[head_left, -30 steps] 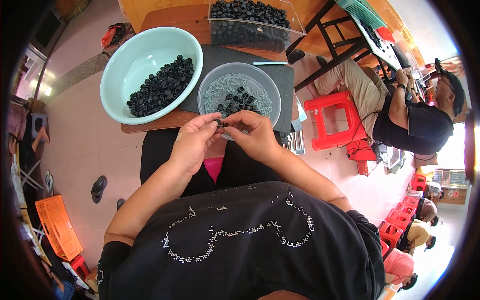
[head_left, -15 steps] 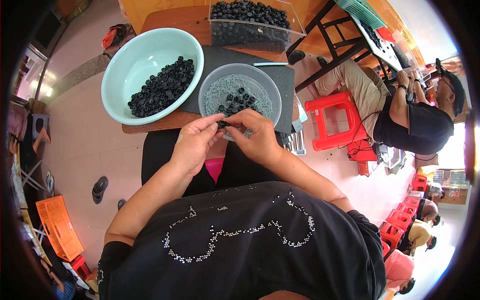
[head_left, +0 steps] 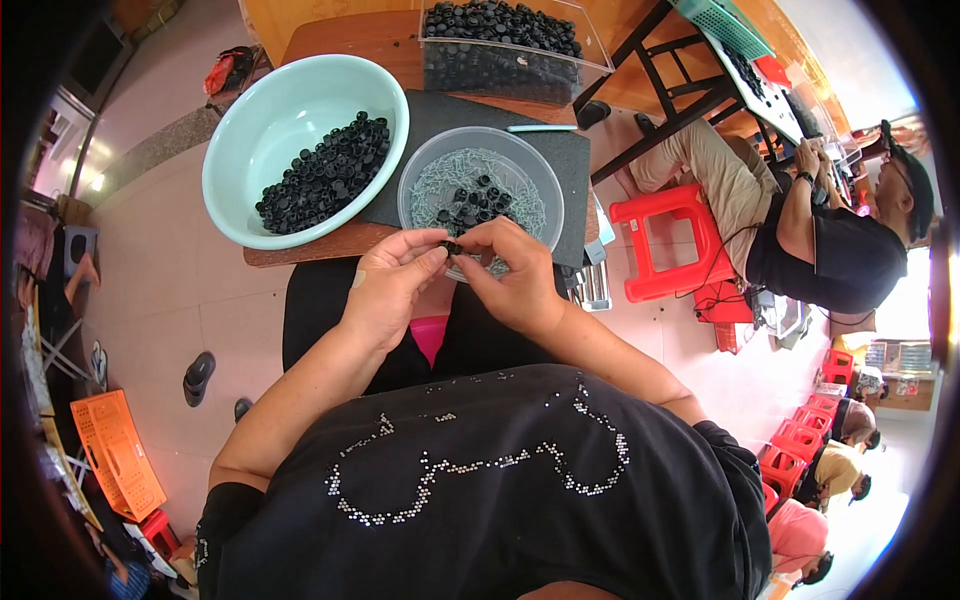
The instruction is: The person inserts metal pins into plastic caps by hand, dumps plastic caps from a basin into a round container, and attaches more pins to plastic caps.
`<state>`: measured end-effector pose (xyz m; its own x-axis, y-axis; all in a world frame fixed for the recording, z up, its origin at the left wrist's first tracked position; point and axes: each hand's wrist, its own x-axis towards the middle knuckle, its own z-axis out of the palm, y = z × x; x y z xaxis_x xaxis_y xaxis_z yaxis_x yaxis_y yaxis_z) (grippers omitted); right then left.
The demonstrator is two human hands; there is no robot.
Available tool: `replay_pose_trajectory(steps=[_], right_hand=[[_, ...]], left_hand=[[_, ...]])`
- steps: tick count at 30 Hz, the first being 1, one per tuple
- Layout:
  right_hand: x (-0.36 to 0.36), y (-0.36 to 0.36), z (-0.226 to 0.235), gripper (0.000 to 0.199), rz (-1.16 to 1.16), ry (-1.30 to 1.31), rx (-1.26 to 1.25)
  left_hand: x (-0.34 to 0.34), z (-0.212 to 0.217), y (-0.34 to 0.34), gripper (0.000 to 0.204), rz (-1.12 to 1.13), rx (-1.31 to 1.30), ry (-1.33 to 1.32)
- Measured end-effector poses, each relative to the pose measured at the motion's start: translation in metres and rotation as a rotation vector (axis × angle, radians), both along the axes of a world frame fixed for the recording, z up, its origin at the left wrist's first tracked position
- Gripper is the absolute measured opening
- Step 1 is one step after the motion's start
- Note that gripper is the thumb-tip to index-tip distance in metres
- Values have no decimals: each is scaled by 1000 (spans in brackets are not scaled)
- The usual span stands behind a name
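Note:
My left hand (head_left: 392,285) and my right hand (head_left: 510,275) meet at the near edge of a small wooden table (head_left: 350,40), fingertips pinched together on one small black cap (head_left: 452,246). Just beyond them stands a clear round bowl (head_left: 420,180) holding small silvery parts and several black caps. To its left a pale green basin (head_left: 262,130) holds a heap of black caps. A clear rectangular bin (head_left: 500,45) full of black caps stands at the table's far side. A dark mat (head_left: 570,160) lies under the clear bowl.
A red plastic stool (head_left: 665,240) stands to the right of the table. A seated person in black (head_left: 830,250) works at another table on the right. An orange crate (head_left: 115,455) sits on the floor at lower left, with sandals (head_left: 198,375) nearby.
Both hands stay pinched together at the bowl's near rim; the fingers have shifted only slightly around the small black cap.

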<state>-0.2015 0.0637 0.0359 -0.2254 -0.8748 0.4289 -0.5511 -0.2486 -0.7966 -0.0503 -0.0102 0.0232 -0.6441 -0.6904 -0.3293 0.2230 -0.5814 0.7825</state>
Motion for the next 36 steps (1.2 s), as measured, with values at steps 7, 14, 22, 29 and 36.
replay_pose_trajectory(steps=[7, 14, 22, 29, 36], right_hand=[[0, 0, 0, 18, 8, 18, -67], [0, 1, 2, 18, 10, 14, -93], [2, 3, 4, 17, 18, -34, -78], [3, 5, 5, 16, 22, -107, -43], [3, 5, 5, 16, 30, -105, -51]], left_hand=[[2, 3, 0, 26, -11, 83, 72], [5, 0, -1, 25, -39, 149, 107], [3, -1, 2, 22, -12, 156, 152], [3, -2, 0, 24, -54, 217, 223], [2, -1, 2, 25, -40, 206, 211]])
